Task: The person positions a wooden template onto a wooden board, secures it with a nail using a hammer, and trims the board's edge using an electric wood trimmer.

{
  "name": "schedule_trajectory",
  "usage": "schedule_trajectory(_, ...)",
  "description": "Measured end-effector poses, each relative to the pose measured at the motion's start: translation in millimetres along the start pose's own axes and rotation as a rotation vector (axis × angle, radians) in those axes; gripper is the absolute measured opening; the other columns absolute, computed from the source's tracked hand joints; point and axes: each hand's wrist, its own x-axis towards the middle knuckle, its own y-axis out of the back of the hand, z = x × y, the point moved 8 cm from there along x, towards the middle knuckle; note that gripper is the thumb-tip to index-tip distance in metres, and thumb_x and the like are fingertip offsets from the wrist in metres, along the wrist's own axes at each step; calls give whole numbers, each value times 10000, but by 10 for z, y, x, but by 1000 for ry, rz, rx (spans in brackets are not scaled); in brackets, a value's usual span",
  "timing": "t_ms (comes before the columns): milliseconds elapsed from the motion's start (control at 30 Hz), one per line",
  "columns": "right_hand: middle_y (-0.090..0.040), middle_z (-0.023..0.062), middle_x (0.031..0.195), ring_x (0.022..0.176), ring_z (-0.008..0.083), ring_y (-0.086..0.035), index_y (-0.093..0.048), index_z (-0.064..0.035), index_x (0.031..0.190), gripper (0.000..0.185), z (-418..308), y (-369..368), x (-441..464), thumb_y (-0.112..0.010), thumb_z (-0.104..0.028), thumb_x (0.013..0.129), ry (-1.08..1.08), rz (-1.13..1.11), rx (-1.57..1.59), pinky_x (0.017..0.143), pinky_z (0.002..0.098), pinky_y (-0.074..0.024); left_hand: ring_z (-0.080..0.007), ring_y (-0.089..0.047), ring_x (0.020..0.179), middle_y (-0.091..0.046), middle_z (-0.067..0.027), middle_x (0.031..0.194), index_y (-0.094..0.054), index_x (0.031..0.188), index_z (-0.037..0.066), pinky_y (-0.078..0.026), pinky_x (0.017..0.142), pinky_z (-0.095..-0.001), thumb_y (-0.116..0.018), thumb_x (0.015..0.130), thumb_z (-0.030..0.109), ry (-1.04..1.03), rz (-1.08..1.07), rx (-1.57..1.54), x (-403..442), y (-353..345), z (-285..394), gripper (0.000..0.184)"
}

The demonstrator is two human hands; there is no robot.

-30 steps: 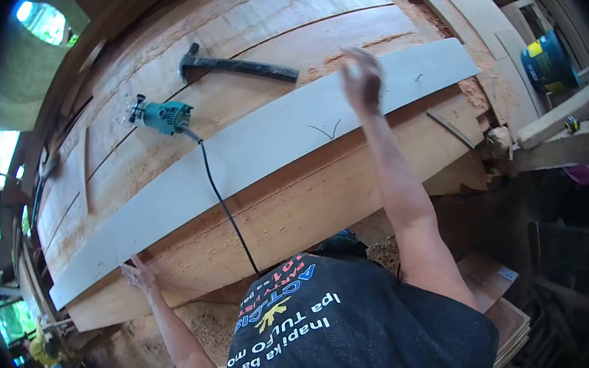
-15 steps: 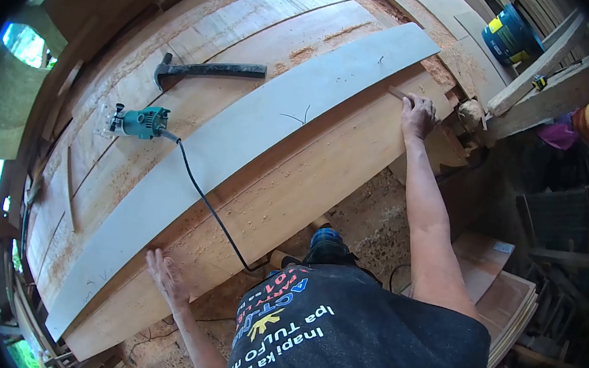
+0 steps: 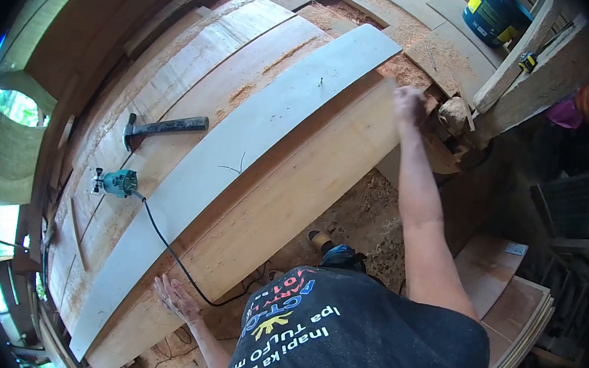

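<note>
My left hand (image 3: 178, 300) lies open, fingers spread, on the near-left part of the tan wooden board (image 3: 286, 194). At the board's far right end, my right hand (image 3: 408, 106) is closed and smeared by motion. Something small seems to stick out from its fingers, but I cannot make out what. Along the board's far side runs a long, pale grey, curved panel (image 3: 264, 128). Beyond that panel, a teal trim router (image 3: 119, 183) rests on the planked surface, its black cord (image 3: 173, 252) draped across panel and board. A hammer (image 3: 169, 127) with a dark handle lies nearby.
Sawdust and shavings cover much of the planking (image 3: 200, 61). A blue bucket (image 3: 493, 19) stands at the upper right beside a timber post (image 3: 543, 73), with a tape measure (image 3: 527, 62) on it. Stacked plywood sheets (image 3: 520, 312) lie at lower right.
The view has shifted, so the bench items appear farther left and lower. My right hand has turned and blurred at the board's end. My left hand now rests flatter on the board.
</note>
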Motion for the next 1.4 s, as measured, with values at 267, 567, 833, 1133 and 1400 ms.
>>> schedule_trajectory(267, -724, 68, 807, 708, 200, -696, -744, -109, 914, 104, -703, 282, 46, -755, -188, 846, 283, -90, 568, 640, 350, -540, -351, -337, 1451, -438, -168, 1526, -550, 1390, 65, -219, 1185, -495, -444, 1048, 401, 52, 11, -62, 62, -32, -66, 491)
schedule_trajectory(567, -734, 140, 917, 843, 328, -718, -757, -122, 928, 286, -2715, -759, -155, -676, -389, 869, 371, -510, 498, 777, 470, -563, -388, -381, 1408, -462, -209, 1489, -554, 1361, 14, -289, 1169, -495, -492, 1034, 361, 12, 33, 61, 69, 0, 78, 481)
schedule_trajectory(833, -714, 169, 1055, 927, 343, -682, -714, -41, 1079, 626, -223, -857, 1776, -556, -608, 866, 253, 85, -29, 836, 462, -537, -378, -392, 1408, -479, -205, 1477, -519, 1394, 16, -302, 1163, -487, -562, 1004, 258, -148, 132, 74, 17, -6, 121, 460)
schedule_trajectory(1133, -691, 199, 1184, 1105, 410, -643, -714, -128, 1200, 808, 2377, -1154, 2823, -435, -799, 848, -50, -280, -526, 930, 526, -501, -356, -350, 1445, -433, -170, 1527, -492, 1427, 67, -234, 1175, -509, -625, 950, 381, 31, 98, 77, -10, -15, 92, 587)
schedule_trajectory(1400, -717, 160, 1128, 1024, 374, -680, -748, -155, 1122, 613, 1675, -887, 2089, -543, -677, 873, 148, -198, -162, 866, 509, -526, -317, -304, 1473, -390, -124, 1563, -496, 1432, 122, -195, 1190, -526, -561, 960, 497, 133, 38, 76, -19, 19, 81, 607)
